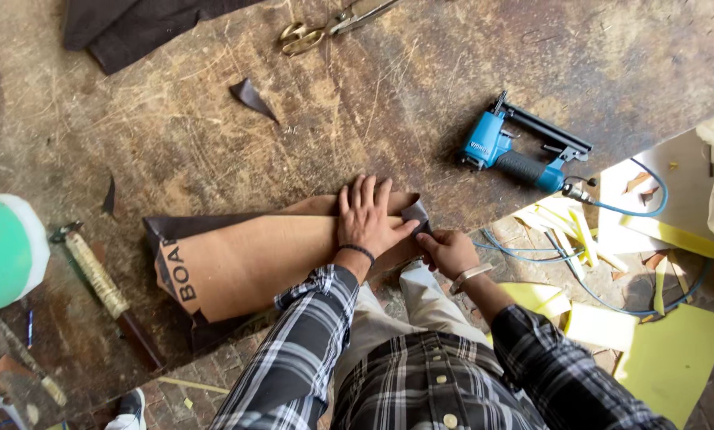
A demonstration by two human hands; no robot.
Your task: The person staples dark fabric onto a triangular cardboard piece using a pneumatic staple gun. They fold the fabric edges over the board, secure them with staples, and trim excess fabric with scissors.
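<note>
At the desk's (213,119) near edge, the right hand (450,252) is closed, pinching the dark fabric flap (414,213) over the end of the brown board (253,259), likely to keep it taut. Just beside it, the left hand (365,216) lies flat and open on the board, fingers spread, pressing it down. Farther right sits a blue staple gun (520,151); scissors (325,28) rest by the far edge.

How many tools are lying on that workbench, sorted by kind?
Blue staple gun: 1
Scissors: 1
Wrapped-handle hammer: 1
Total: 3 tools

The left hand presses flat on the brown board; the right hand pinches the dark covering at its corner.
</note>
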